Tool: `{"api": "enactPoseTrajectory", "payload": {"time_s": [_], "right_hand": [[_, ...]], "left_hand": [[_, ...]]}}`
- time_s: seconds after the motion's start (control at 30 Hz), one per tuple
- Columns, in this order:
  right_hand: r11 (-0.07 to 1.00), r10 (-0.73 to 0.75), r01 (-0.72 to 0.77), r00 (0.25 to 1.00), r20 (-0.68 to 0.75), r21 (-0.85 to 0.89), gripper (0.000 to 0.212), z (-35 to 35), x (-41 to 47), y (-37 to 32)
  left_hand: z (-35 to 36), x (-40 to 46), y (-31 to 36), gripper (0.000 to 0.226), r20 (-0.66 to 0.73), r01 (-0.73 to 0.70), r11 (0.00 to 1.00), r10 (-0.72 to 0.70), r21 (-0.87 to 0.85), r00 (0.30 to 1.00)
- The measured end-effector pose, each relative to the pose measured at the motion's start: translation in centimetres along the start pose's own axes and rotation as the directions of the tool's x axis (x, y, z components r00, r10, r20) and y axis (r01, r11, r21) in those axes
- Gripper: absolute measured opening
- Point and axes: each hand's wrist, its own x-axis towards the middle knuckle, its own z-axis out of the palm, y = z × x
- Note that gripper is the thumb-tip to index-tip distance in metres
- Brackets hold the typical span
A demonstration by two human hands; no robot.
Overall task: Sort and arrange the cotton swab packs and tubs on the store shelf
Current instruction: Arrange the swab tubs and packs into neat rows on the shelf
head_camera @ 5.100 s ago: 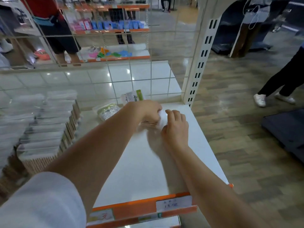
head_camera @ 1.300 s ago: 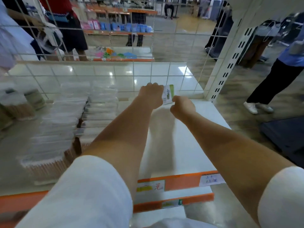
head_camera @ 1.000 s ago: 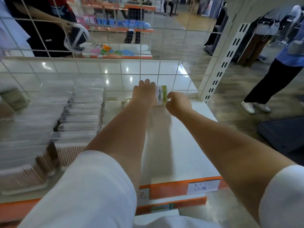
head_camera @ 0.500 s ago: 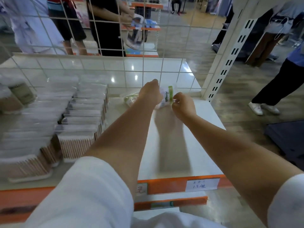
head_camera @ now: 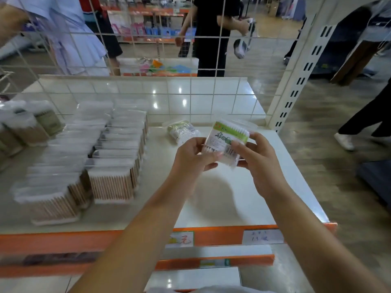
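Note:
Both hands hold a clear cotton swab pack with a green label [head_camera: 227, 140] above the white shelf [head_camera: 222, 208]. My left hand [head_camera: 194, 158] grips its lower left corner, my right hand [head_camera: 256, 157] its right side. A second green-labelled bag of swabs [head_camera: 182, 131] lies flat on the shelf near the back. A clear pack [head_camera: 243, 122] stands behind the held one. Two rows of clear swab tubs [head_camera: 115, 157] run front to back on the left, with round tubs [head_camera: 25, 125] at the far left.
A white wire grid [head_camera: 190, 60] backs the shelf, and a slotted upright post [head_camera: 296, 81] stands at its right rear corner. An orange price strip [head_camera: 211, 236] lines the front edge. Several people stand in the aisles behind and to the right.
My hands have pulled the green-labelled pack back from the rear of the shelf toward me and raised it. Its label now faces me. People behind the grid have shifted.

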Motion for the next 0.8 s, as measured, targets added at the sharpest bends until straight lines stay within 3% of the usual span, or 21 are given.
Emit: {"api": "enactPoseTrajectory", "payload": {"time_s": [0.1, 0.43, 0.8], "right_hand": [[0.995, -0.052, 0.048, 0.998, 0.04, 0.082, 0.025, -0.5, -2.2, -1.1], [0.982, -0.149, 0.127, 0.976, 0.159, 0.14, 0.028, 0.0, -5.4, -3.1], [0.979, -0.153, 0.133, 0.98, 0.125, 0.154, 0.024, -0.4, -6.9, -3.4]], "left_hand": [[0.1, -2.7, 0.3, 0.025, 0.057, -0.024, 0.999, 0.026, -0.031, 0.998], [-0.1, -6.5, 1.4, 0.026, 0.168, 0.112, 0.961, -0.07, -0.253, 0.983], [0.9, -8.0, 1.1, 0.018, 0.191, 0.185, 0.915, -0.122, -0.358, 0.974]]}}
